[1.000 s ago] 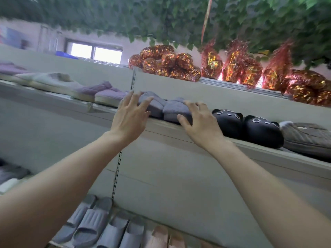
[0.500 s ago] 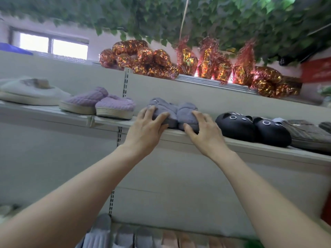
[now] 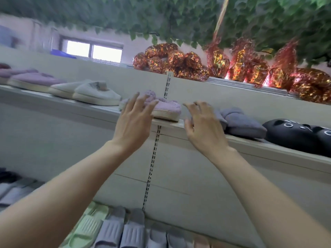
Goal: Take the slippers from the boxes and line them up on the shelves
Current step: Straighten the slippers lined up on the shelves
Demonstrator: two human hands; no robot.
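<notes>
Head view: left hand and right hand raised, fingers spread.

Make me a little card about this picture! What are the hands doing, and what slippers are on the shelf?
left hand: open, fingers spread, in front of the lilac slippers; touch unclear
right hand: open, fingers loosely bent, holds nothing, in front of the grey slippers
shelf, left to right: purple slippers, white slippers, lilac, grey, black cat slippers
below: green slides, grey slides, in a row
on top: foil packs, leaves overhead
</notes>
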